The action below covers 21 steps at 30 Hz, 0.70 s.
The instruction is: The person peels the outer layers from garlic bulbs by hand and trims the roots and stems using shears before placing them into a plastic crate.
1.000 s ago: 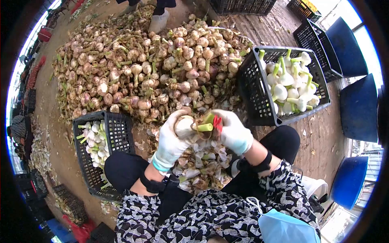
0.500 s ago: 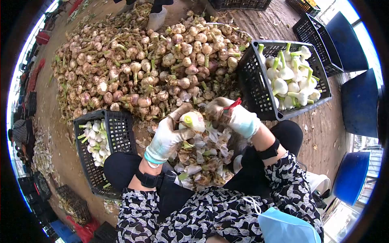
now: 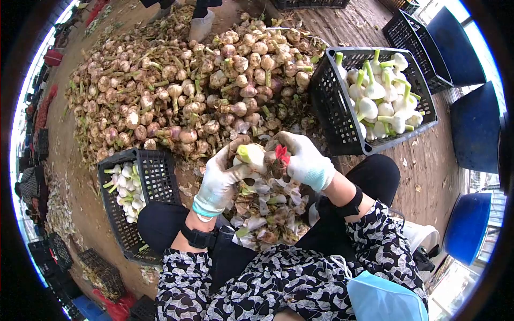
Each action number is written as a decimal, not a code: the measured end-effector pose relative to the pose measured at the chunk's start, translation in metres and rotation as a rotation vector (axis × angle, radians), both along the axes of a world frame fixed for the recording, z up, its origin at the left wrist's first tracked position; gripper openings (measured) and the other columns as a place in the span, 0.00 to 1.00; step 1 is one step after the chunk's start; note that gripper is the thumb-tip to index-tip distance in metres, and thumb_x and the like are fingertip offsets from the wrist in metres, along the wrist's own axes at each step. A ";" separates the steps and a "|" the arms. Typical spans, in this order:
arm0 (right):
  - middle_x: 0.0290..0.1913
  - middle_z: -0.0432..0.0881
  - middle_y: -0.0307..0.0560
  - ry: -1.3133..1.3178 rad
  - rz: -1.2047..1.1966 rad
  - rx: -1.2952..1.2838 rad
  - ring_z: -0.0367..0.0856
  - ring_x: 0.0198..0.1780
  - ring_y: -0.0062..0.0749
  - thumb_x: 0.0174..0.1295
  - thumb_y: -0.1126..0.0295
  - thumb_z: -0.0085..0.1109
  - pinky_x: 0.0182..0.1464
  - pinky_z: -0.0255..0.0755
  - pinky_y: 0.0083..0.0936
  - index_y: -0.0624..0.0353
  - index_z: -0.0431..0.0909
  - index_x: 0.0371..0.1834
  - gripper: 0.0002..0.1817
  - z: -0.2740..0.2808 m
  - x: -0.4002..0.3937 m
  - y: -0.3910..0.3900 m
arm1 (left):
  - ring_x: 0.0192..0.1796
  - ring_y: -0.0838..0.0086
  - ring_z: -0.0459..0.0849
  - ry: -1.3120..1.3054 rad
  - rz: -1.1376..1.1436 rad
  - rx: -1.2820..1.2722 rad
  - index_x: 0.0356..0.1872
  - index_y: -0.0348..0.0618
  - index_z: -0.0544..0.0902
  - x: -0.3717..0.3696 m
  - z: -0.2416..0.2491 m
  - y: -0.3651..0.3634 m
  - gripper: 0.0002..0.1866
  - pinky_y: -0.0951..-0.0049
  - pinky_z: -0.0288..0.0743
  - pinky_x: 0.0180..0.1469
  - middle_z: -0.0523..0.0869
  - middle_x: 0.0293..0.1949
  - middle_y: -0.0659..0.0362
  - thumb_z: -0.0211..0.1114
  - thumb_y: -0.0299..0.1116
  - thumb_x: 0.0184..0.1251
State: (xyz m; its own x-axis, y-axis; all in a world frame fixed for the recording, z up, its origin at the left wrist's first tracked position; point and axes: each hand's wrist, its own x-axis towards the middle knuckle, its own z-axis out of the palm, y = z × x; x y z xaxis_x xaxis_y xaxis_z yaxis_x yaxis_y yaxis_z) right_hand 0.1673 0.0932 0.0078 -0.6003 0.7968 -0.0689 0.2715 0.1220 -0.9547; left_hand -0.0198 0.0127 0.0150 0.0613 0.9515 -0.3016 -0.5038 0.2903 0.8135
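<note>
Above peels: left hand grips garlic bulb, green stem up | right hand curled at bulb's right side, closer than 0.5 s ago; can't tell if gripping | red strip on right hand, now nearer bulb | beyond: left crate, right crate, both with white garlic; unpeeled pile ahead, unchanged

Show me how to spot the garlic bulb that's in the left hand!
Find the big garlic heap towards the top. Just below it, a white-gloved left hand holds the bulb, which has a short yellow-green stem. It looks cleaner and whiter than the brownish garlic heaped behind it.
</note>
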 end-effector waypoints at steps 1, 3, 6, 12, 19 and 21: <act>0.26 0.75 0.42 0.000 -0.062 -0.033 0.68 0.30 0.20 0.56 0.63 0.64 0.33 0.68 0.23 0.66 0.75 0.36 0.16 0.003 -0.001 0.001 | 0.51 0.69 0.80 0.001 -0.001 0.000 0.63 0.30 0.63 0.000 0.000 -0.001 0.41 0.72 0.75 0.54 0.79 0.52 0.52 0.74 0.32 0.49; 0.29 0.76 0.57 -0.104 -0.098 -0.077 0.71 0.32 0.28 0.54 0.67 0.62 0.37 0.69 0.28 0.69 0.73 0.39 0.16 0.005 -0.001 0.004 | 0.52 0.68 0.80 -0.174 -0.017 -0.021 0.64 0.31 0.63 0.001 0.000 -0.001 0.39 0.71 0.75 0.53 0.79 0.52 0.53 0.72 0.35 0.53; 0.27 0.75 0.56 -0.081 -0.111 -0.034 0.70 0.31 0.26 0.54 0.69 0.61 0.36 0.69 0.28 0.69 0.71 0.36 0.14 0.006 -0.004 0.001 | 0.50 0.68 0.81 -0.283 0.008 -0.035 0.60 0.31 0.67 -0.003 -0.005 0.000 0.29 0.70 0.77 0.51 0.79 0.51 0.52 0.67 0.32 0.59; 0.31 0.77 0.62 0.036 0.039 0.368 0.77 0.38 0.60 0.50 0.71 0.61 0.37 0.73 0.40 0.63 0.71 0.37 0.13 0.008 -0.022 -0.036 | 0.44 0.68 0.83 0.063 0.275 -0.119 0.54 0.33 0.74 0.012 -0.007 0.003 0.21 0.68 0.78 0.47 0.82 0.43 0.52 0.47 0.41 0.74; 0.46 0.79 0.51 0.538 0.131 -0.589 0.81 0.45 0.44 0.63 0.56 0.57 0.41 0.79 0.38 0.62 0.59 0.65 0.32 -0.033 -0.002 0.011 | 0.44 0.66 0.84 -0.322 0.262 -0.077 0.47 0.30 0.78 0.003 -0.001 0.005 0.31 0.70 0.81 0.45 0.85 0.40 0.50 0.45 0.55 0.71; 0.47 0.78 0.51 0.416 0.144 -0.650 0.81 0.44 0.41 0.60 0.51 0.60 0.41 0.78 0.34 0.64 0.50 0.68 0.42 -0.015 -0.006 -0.002 | 0.41 0.67 0.85 -0.129 0.295 -0.088 0.45 0.30 0.79 0.015 0.006 0.007 0.36 0.72 0.81 0.41 0.85 0.38 0.51 0.45 0.61 0.68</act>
